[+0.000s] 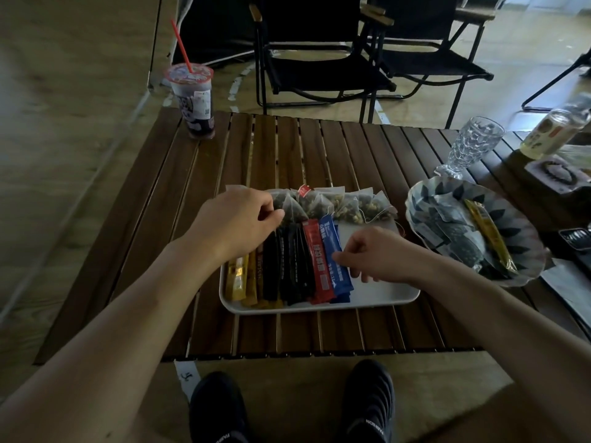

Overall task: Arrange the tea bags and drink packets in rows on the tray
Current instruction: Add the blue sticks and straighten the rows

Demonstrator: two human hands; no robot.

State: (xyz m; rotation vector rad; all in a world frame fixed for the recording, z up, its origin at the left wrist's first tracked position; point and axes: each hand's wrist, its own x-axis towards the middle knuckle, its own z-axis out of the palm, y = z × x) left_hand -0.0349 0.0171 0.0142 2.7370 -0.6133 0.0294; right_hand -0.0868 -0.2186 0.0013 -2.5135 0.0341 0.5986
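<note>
Slatted brown wood makes up the table [319, 148], with folding chairs [319, 68] beyond it and a lidded cup [193, 97] with a red straw at its far left corner. At the table's middle sits a white tray [383, 295].

Along the tray's far edge the tea bags [345, 203] lie in one row. In front of them the packets [287, 266] lie side by side in a second row, grouped by colour: yellow, black, red, blue. The right part of the tray floor is bare, which looks like room kept for more.

The left hand [236, 222] reaches over the row's left end, fingers curled, and seems to pinch a dark bag [292, 211], probably to square it with its neighbours. The right hand [380, 255] hovers with curled fingers at the edge of the blue packet [332, 247]; whether it pinches or only nudges it cannot be told.

To the right a patterned plate [531, 251] holds further dark bags and a gold packet [489, 238], so the task looks well along but unfinished. A glass [473, 145] stands behind the plate.
</note>
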